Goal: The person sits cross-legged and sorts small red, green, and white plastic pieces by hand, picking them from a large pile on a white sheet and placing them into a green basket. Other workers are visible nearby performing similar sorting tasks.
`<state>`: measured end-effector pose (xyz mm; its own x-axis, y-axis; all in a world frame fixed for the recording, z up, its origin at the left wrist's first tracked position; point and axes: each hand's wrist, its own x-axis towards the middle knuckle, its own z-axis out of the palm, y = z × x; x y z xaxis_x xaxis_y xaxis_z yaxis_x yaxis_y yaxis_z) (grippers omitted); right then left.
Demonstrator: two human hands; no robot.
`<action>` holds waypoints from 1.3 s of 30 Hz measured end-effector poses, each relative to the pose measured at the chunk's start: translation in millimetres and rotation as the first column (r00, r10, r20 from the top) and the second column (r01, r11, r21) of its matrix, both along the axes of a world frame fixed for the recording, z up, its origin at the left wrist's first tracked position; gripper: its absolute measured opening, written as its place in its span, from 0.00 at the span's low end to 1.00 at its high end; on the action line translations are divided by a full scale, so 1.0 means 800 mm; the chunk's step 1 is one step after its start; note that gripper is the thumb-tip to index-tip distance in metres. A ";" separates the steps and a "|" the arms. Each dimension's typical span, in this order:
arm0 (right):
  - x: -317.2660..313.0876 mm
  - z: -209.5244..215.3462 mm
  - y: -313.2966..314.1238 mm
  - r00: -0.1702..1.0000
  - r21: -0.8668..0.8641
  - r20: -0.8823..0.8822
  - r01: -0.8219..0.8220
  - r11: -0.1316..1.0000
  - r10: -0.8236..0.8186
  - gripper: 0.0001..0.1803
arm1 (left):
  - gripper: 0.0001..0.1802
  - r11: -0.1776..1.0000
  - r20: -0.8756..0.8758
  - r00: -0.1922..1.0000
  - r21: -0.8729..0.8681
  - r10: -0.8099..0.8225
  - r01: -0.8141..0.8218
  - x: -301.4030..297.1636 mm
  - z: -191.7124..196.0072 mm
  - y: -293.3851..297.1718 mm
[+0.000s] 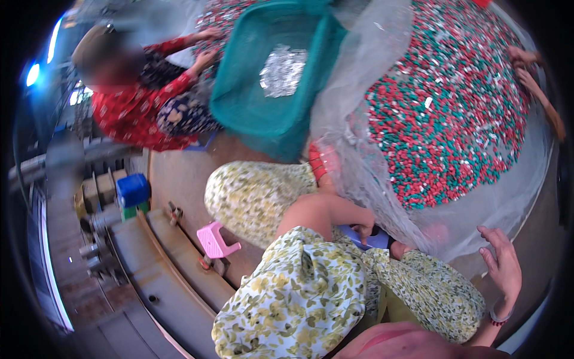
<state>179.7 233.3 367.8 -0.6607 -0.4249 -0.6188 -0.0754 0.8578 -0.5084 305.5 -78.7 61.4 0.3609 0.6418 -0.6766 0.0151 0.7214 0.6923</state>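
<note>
Here my left hand (362, 227) is down between my knees, fingers curled over the edge of a low blue-purple stool (372, 239) I'm sitting on; I can see the fingertips pressed on its top, though how firmly they grip I cannot tell. My right hand (502, 263) hangs free out to the side, fingers spread and slack, holding nothing, just beside the edge of the clear plastic sheet (371, 161) that lies over the floor. A beaded bracelet (500, 319) circles that wrist. On the sheet, well beyond my knees, sits a wide heap of small red, green and white pieces (448, 113), too small for me to say what they are. A teal plastic basket (275, 78) stands tilted at the heap's left edge with a clump of silvery bits (282, 70) in its bottom. My legs in the yellow-green flowered fabric (263, 197) fill the middle, and my red sandal (320, 161) touches the sheet. To my left a pink stool (216, 240) lies near a metal rail, with a blue tub (133, 190) further back. A person in a red patterned top (134, 113) crouches across from me, both hands at the heap, and another person's hands (526, 66) reach in from the far right.
</note>
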 end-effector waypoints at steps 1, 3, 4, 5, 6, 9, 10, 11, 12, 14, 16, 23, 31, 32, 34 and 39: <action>-0.006 0.001 0.007 1.000 0.031 -0.007 0.008 0.999 -0.008 0.23 | 0.24 1.000 0.029 0.999 -0.012 -0.027 0.027 -0.003 -0.004 -0.008; -0.022 -0.011 0.017 0.999 0.053 -0.038 0.026 0.998 -0.024 0.23 | 0.24 0.997 0.084 0.995 -0.046 -0.053 0.057 -0.002 -0.014 -0.021; -0.033 -0.021 0.019 0.998 0.044 -0.062 0.032 0.999 -0.029 0.23 | 0.24 0.997 0.099 0.994 -0.060 -0.043 0.050 0.002 -0.017 -0.025; -0.045 -0.025 0.019 0.995 0.052 -0.091 0.044 0.998 -0.039 0.23 | 0.25 0.998 0.109 0.993 -0.054 -0.034 0.041 -0.004 -0.023 -0.022; -0.049 -0.033 0.028 0.994 0.055 -0.081 0.080 0.995 -0.076 0.23 | 0.25 0.998 0.104 0.994 -0.047 -0.035 0.040 -0.001 -0.021 -0.021; -0.046 -0.054 0.058 0.989 0.101 -0.069 0.141 0.985 -0.135 0.23 | 0.25 0.996 0.057 0.995 0.019 0.087 -0.088 -0.005 -0.025 0.021; -0.040 -0.059 0.067 0.988 0.122 -0.076 0.146 0.982 -0.138 0.23 | 0.25 0.991 0.046 0.991 0.038 0.127 -0.129 0.000 -0.023 0.034; -0.038 -0.061 0.072 0.984 0.133 -0.108 0.158 0.978 -0.144 0.23 | 0.26 0.987 0.021 0.988 0.052 0.153 -0.154 -0.005 -0.018 0.038; -0.034 -0.060 0.075 0.979 0.146 -0.139 0.166 0.975 -0.146 0.23 | 0.25 0.992 0.003 0.993 0.045 0.117 -0.117 -0.001 -0.020 0.039; -0.027 -0.049 0.075 0.978 0.147 -0.153 0.161 0.976 -0.138 0.23 | 0.24 0.999 -0.038 0.999 0.033 0.022 -0.021 0.008 -0.026 0.038; -0.006 -0.037 0.083 0.971 0.113 -0.201 0.152 0.982 -0.127 0.23 | 0.23 0.998 -0.114 0.991 0.011 -0.065 0.066 0.013 -0.036 0.045; 0.030 0.003 0.040 0.950 0.032 -0.311 0.024 0.999 -0.013 0.22 | 0.19 0.852 -0.257 0.818 -0.042 -0.515 0.523 0.008 -0.009 0.111; 0.066 0.050 0.019 0.894 0.132 -0.440 -0.029 0.991 0.085 0.19 | 0.11 0.245 -0.301 0.077 0.574 0.950 -0.782 -0.289 0.107 0.134; 0.067 0.061 0.019 0.895 0.204 -0.434 -0.014 0.979 0.103 0.19 | 0.07 -0.066 -0.118 -0.156 0.550 0.981 -0.833 -0.314 0.087 0.116; 0.062 0.071 0.021 0.927 0.344 -0.357 0.013 0.939 0.118 0.19 | 0.08 -0.229 -0.087 -0.361 0.631 0.929 -0.741 -0.340 0.041 0.085; -0.036 -0.020 0.061 0.985 0.208 -0.161 -0.023 0.978 0.057 0.25 | 0.11 0.497 -0.670 -0.349 0.730 0.655 -0.470 -0.382 -0.012 0.072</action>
<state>150.6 282.2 352.1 -0.7463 -0.3286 -0.5788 -0.1802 0.9369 -0.2994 -0.4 -21.1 51.9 -0.9762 0.1697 0.1351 0.2169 0.7625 0.6096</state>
